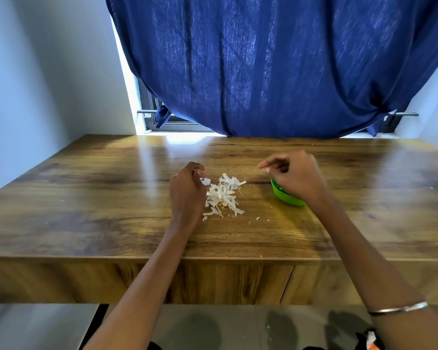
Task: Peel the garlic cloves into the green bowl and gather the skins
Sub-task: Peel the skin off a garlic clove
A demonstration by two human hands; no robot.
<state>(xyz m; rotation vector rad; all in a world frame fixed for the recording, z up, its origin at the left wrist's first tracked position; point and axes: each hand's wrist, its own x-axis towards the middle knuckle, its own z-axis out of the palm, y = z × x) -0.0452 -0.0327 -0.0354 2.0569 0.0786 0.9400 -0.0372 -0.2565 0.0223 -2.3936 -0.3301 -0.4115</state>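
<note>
table [91, 198]: glossy wood-grain top, flat, a few pale crumbs scattered on it
my left hand [187, 192]: fingers curled, tips pinching a small white piece of garlic [206, 181]; can't tell if it's clove or just skin
skins [224, 197]: papery white strips and flakes, loose heap on the table, touching the right edge of my left hand; the pinched piece sits at the heap's top-left corner
stray bits [258, 218]: small flakes just right of and below the heap
my right hand [296, 176]: raised over the bowl, fingers loosely curled, thumb and forefinger near each other; nothing visible between them, can't tell if they hold anything
green bowl [285, 197]: smooth plastic, round, right of the heap and apart from it, mostly covered by my right hand; contents hidden
bangle [400, 308]: thin metal band on my right forearm
curtain [276, 64]: dark blue woven cloth hanging behind the table
</note>
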